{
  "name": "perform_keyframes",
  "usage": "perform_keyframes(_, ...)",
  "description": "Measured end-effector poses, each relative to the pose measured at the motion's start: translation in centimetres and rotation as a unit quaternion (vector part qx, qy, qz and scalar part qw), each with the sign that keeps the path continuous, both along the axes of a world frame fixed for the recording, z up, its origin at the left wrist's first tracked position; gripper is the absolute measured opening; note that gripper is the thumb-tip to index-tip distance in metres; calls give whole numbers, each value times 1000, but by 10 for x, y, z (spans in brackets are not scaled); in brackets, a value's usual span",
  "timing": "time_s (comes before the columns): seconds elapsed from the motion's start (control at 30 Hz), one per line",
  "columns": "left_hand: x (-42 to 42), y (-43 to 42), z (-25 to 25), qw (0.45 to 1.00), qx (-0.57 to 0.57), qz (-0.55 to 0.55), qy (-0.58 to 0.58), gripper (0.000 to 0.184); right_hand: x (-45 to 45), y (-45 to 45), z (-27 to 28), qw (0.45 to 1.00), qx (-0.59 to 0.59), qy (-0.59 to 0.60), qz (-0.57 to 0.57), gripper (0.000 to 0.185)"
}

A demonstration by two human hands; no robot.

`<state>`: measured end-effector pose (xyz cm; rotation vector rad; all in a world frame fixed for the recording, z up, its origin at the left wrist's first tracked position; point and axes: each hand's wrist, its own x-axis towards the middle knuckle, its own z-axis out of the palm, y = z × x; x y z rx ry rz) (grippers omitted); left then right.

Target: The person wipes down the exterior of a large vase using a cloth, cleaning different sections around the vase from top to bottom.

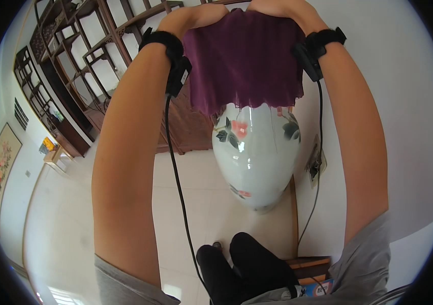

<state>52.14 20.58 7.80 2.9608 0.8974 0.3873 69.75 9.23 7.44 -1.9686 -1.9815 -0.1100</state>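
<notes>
A dark purple cloth (247, 58) hangs spread out between my two raised hands, its frayed lower edge dropping over the upper part of a vase. My left hand (206, 14) grips the cloth's upper left side, and my right hand (276, 7) grips the upper right. The fingers of both are largely hidden at the top of the view. Below the cloth shows a large white porcelain vase (257, 152), painted with pink flowers and dark leaves. Its mouth is covered from sight. Whether the cloth touches the vase, I cannot tell.
Dark wooden lattice shelves (117, 38) stand behind on the left. A white wall (394, 101) rises close on the right. Black cables (176, 173) run from the wrist straps past my body. A small wooden stool (59, 157) is far left on the tiled floor (125, 274).
</notes>
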Motion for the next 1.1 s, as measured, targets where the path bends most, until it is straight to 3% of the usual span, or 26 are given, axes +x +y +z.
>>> perform_keyframes(0.03,1,17,-3,999,25,-25,-8,45,7,7,-2,999,21,-36,29,45)
perform_keyframes(0.07,2,26,-7,998,1,-29,-54,45,21,22,-7,990,96,-94,52,43)
perform_keyframes(0.13,1,44,-16,988,77,-92,-100,43,53,53,-17,943,241,-204,104,39)
perform_keyframes(0.17,-1,47,-19,979,113,-121,-120,42,53,49,-18,942,254,-197,96,39)
perform_keyframes(0.2,12,47,-17,953,282,-98,-57,39,54,45,-16,941,266,-188,88,39)
perform_keyframes(0.3,0,2,-27,956,272,12,-110,52,38,31,-30,923,374,-72,50,39)
perform_keyframes(0.33,-3,-5,-30,961,205,17,-187,50,31,25,-36,908,418,-19,34,39)
perform_keyframes(0.43,-3,-9,-35,947,229,37,-224,48,10,14,-50,848,528,17,42,42)
perform_keyframes(0.47,0,3,-39,918,346,13,-192,48,16,19,-49,850,526,7,30,40)
perform_keyframes(0.53,8,14,-45,902,350,16,-254,48,33,26,-47,855,518,-10,7,35)
perform_keyframes(0.63,4,-6,-59,876,287,18,-388,48,29,27,-51,851,523,7,-48,52)
perform_keyframes(0.7,-2,-15,-65,870,265,1,-416,49,23,21,-53,863,502,36,-40,54)
perform_keyframes(0.83,-4,-2,-75,842,374,-8,-389,35,23,20,-56,882,460,81,-61,56)
perform_keyframes(0.87,-8,-3,-77,863,366,5,-349,30,20,16,-56,892,437,89,-70,56)
perform_keyframes(0.97,-14,-11,-85,871,355,4,-341,39,31,19,-57,900,431,62,-24,54)
perform_keyframes(1.0,-14,-11,-86,856,330,-24,-396,37,30,20,-58,893,446,62,-9,53)
perform_keyframes(1.1,-17,-6,-95,800,427,-43,-419,26,17,5,-62,879,470,72,27,49)
